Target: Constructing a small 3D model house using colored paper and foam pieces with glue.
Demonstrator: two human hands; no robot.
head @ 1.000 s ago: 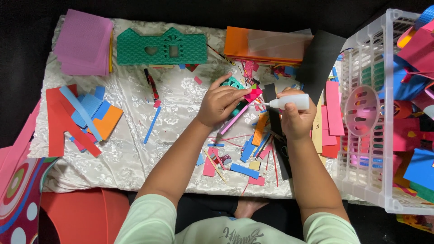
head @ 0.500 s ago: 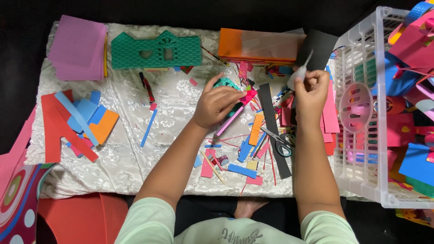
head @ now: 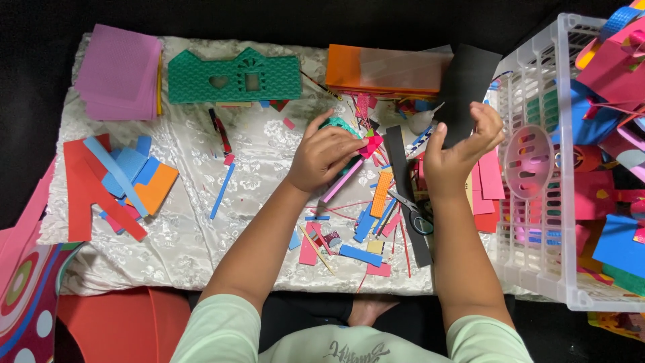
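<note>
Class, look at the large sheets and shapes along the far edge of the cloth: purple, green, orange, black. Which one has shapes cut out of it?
The green house-shaped piece: it has a heart and a window cut through it. The purple stack, orange sheet and black sheet are uncut.

Bare white patterned cloth (head: 262,202) lies open left of the heap of coloured foam scraps (head: 363,228). Right of that heap, the white plastic lattice basket (head: 537,222) walls things off; beyond it, an orange foam block (head: 376,70) blocks passage.

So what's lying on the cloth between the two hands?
In the head view, a long black strip runs between the left hand and right hand, with an orange strip beside it and scissors lower down.
</note>
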